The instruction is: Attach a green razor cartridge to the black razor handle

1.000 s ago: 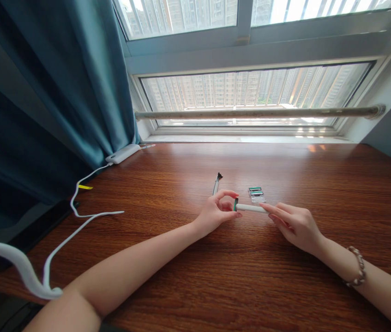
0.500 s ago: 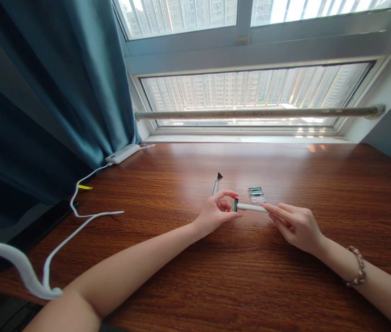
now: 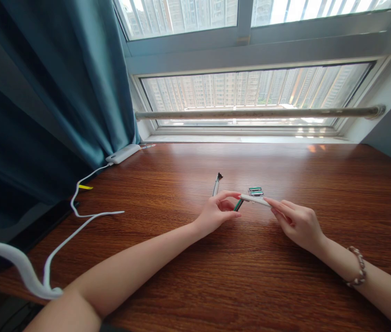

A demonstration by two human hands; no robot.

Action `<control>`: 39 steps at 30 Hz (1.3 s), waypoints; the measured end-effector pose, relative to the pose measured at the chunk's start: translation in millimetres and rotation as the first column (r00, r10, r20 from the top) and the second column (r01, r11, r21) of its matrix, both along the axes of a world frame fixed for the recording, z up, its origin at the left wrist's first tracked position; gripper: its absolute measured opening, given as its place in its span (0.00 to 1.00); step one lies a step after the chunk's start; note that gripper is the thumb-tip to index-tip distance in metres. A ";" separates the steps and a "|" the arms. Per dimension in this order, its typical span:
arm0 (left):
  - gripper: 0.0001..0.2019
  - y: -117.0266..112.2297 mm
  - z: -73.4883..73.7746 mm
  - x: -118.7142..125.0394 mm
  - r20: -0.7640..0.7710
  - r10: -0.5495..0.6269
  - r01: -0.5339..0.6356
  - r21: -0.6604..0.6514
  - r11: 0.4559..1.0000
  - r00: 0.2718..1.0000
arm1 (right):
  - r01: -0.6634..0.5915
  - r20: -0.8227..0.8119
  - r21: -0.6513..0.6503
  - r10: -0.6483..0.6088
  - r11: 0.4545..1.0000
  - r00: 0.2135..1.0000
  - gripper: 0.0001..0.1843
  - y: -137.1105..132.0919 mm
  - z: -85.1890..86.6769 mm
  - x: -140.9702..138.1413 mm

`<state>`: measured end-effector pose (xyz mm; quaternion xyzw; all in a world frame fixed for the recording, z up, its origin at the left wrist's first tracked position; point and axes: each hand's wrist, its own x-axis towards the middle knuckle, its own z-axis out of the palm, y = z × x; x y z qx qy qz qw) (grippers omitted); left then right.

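My right hand (image 3: 297, 223) pinches the end of a white razor handle (image 3: 255, 199), which points left. My left hand (image 3: 216, 212) pinches the green razor cartridge (image 3: 238, 204) at the handle's tip between thumb and forefinger. The cartridge is tilted against the handle. Just behind the handle lies a clear pack of green spare cartridges (image 3: 255, 191). A second, dark metal razor handle (image 3: 216, 183) lies on the wooden table (image 3: 195, 258) behind my left hand.
A white power bank (image 3: 123, 153) sits at the table's back left by the teal curtain (image 3: 50, 87), with a white cable (image 3: 77, 216) trailing toward me. A window with a rail (image 3: 257, 112) runs along the far edge.
My right hand has lifted the white handle up and back a little. The green cartridge has tipped from square on the handle to a slant under my left fingers.
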<state>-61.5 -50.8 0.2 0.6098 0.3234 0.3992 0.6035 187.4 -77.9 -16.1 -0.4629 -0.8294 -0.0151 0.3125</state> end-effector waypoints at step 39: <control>0.25 -6.3 4.7 2.6 0.140 -0.156 0.176 -0.147 0.973 0.978 | -0.160 0.041 0.080 0.157 0.984 0.987 0.21 -2.2 6.7 -2.6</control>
